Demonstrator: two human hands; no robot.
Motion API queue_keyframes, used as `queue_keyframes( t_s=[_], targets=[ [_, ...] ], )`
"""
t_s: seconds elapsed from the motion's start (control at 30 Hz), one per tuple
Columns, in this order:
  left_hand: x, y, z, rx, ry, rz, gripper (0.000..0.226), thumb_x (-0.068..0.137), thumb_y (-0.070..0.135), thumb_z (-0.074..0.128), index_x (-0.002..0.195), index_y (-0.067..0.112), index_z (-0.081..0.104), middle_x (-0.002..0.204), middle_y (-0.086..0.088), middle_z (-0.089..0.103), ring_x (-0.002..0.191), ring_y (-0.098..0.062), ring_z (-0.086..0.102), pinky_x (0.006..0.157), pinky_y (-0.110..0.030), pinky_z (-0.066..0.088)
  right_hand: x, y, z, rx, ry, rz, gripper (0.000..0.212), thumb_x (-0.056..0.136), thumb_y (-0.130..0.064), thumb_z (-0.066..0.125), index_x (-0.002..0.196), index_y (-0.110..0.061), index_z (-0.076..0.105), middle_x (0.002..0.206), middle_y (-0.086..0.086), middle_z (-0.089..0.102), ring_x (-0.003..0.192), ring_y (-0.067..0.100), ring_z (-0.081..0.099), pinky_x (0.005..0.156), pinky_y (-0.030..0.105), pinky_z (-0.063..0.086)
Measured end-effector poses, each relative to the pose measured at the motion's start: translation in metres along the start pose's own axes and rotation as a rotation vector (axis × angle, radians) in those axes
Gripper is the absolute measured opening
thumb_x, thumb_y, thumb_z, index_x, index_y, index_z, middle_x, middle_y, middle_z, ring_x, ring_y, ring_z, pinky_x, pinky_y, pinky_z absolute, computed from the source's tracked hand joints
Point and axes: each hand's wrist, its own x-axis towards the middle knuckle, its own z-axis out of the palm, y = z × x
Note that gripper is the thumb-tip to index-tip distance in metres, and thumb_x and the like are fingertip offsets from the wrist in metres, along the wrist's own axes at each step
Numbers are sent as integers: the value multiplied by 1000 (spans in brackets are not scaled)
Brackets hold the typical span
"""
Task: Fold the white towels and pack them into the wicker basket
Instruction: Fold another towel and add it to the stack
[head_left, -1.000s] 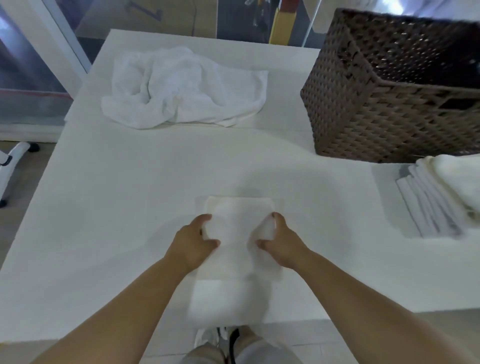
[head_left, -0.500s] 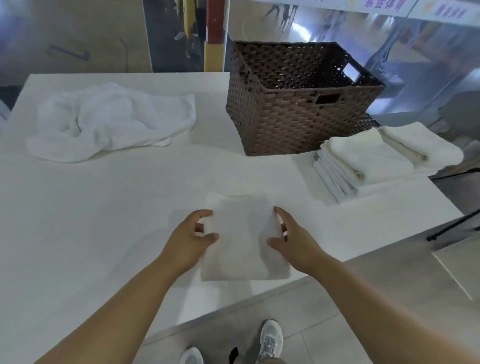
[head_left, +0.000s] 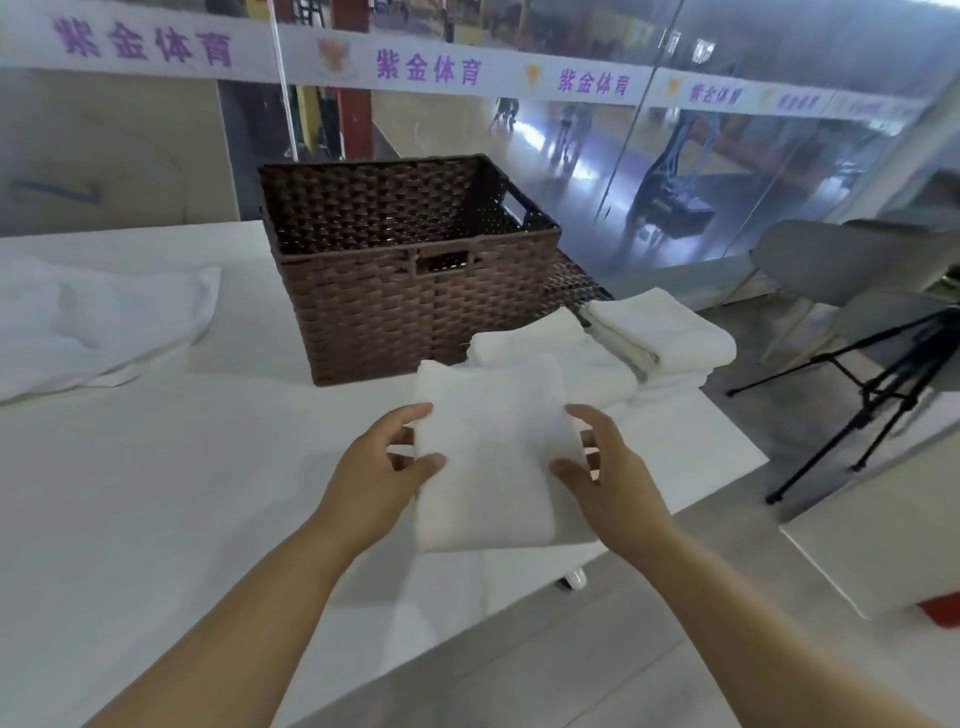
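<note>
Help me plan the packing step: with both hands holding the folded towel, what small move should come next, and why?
Probably carry the folded towel forward and lower it into the wicker basket. The left hand and right hand grip its sides, the fold looks finished, and the basket stands open just beyond.

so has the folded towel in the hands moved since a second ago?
Yes. The folded towel, held by the left hand and right hand, has shifted right toward the folded stack beside the wicker basket.
</note>
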Motion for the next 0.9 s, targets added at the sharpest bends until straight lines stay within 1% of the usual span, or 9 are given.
queue_keyframes(
  t_s=[0.2,0.33,0.5,0.6,0.67,0.73,0.8,0.87,0.9],
  targets=[
    [43,33,56,6,44,28,47,83,24,71,121,43,51,103,18,57,87,-7,63,67,-16,49,59,21,-58,-77,23,-28,37,94,-20,56,126,-36,47,111,0,55,97,17,53,79,29,39],
    [83,46,72,-7,72,44,54,80,24,74,128,34,53,106,11,60,91,-10,64,75,-23,54,113,22,-80,-106,2,-50,36,94,-17,56,125,-34,52,112,-5,53,94,14,52,79,25,35],
    [146,48,91,-27,74,29,54,80,24,74,130,29,53,112,2,61,94,-13,64,77,-28,57,182,25,-91,-199,28,-58,40,95,-14,53,132,-29,53,128,0,56,116,21,51,85,21,32],
    [176,39,100,6,57,-26,54,81,26,73,131,27,52,113,-3,60,97,-15,62,82,-32,56,213,36,-88,-249,0,-34,42,96,-14,50,134,-30,51,130,4,55,116,22,52,85,23,35],
    [189,33,105,82,60,-65,54,82,30,72,132,27,51,112,0,61,97,-14,61,86,-32,53,228,48,-83,-353,-63,-33,43,97,-16,48,137,-31,48,134,2,51,116,21,53,89,26,40],
    [195,25,109,225,39,-75,53,85,35,67,135,26,50,112,2,58,100,-12,58,89,-25,47,239,62,-77,-483,-130,-53,42,97,-22,46,138,-34,47,139,-2,46,119,22,50,95,33,44],
    [197,18,113,456,11,-38,50,90,40,59,136,23,49,125,2,45,113,-12,46,92,-20,36,245,72,-73,-591,-179,-79,39,96,-28,45,135,-35,50,140,-6,44,123,23,47,97,36,44],
    [196,13,113,640,-19,57,46,94,45,47,132,19,52,143,2,27,127,-16,28,100,-21,29,247,80,-72,-710,-216,-123,39,96,-30,44,134,-33,51,142,-6,44,128,26,39,100,39,43],
    [195,12,114,712,-60,104,51,95,50,38,131,16,52,148,3,23,131,-18,22,104,-23,26,246,82,-72,-758,-233,-145,39,96,-30,43,135,-31,50,143,-6,43,130,26,36,102,40,41]
  ],
)
